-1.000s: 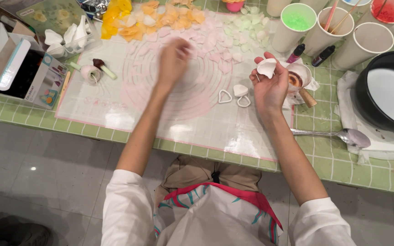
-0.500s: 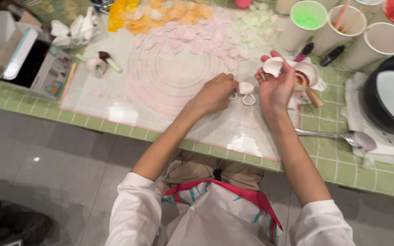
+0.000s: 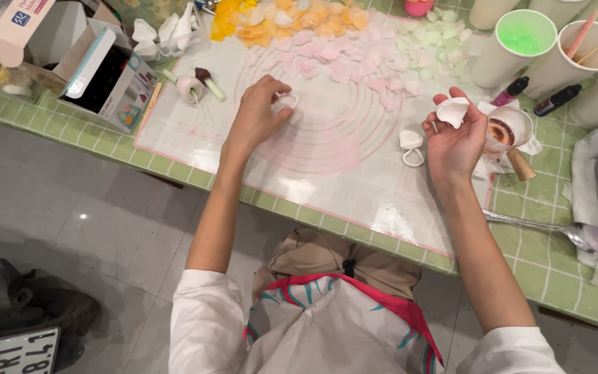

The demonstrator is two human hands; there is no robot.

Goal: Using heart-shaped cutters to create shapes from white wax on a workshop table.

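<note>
Pressing cutter [image 3: 284,101] onto mat [image 3: 327,173]

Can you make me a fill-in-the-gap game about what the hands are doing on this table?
1. The left hand presses a small cutter onto the ____ mat.
2. The right hand holds a ____ petal.
3. The metal spoon lies to the ____ of the mat.

Missing words: pink; white; right

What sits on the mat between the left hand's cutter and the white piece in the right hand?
Mostly bare mat. The only things between the left hand and right hand are a second cutter and a white petal.
</note>
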